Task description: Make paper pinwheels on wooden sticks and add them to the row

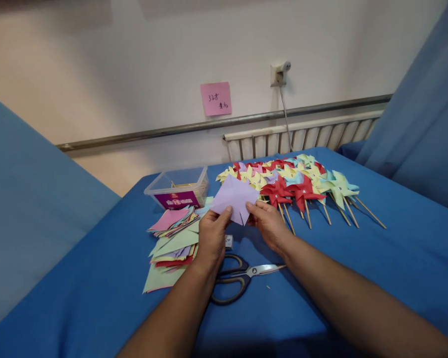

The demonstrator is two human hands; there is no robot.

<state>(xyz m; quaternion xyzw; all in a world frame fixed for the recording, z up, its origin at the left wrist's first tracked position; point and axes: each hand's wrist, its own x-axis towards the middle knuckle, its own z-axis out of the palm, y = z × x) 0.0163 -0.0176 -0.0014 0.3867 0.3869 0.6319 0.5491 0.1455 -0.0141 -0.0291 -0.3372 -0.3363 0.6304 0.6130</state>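
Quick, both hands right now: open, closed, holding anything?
Left hand: closed, holding the light purple, square paper sheet with slits, thumb on top.
Right hand: closed, pinching the same sheet near its right side.

Place: room, papercraft spot | Cues: radiator, wall socket, blue curtain, paper pinwheels

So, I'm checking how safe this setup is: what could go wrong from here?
The thin purple square of paper has a slit at its lower corner; pulling between the left grip and right grip might lengthen it into a tear.

The dark-handled metal scissors point towards the right forearm, so a lowered arm could get poked.

The loose, uneven pile of multicoloured paper beside the left forearm might get knocked askew.
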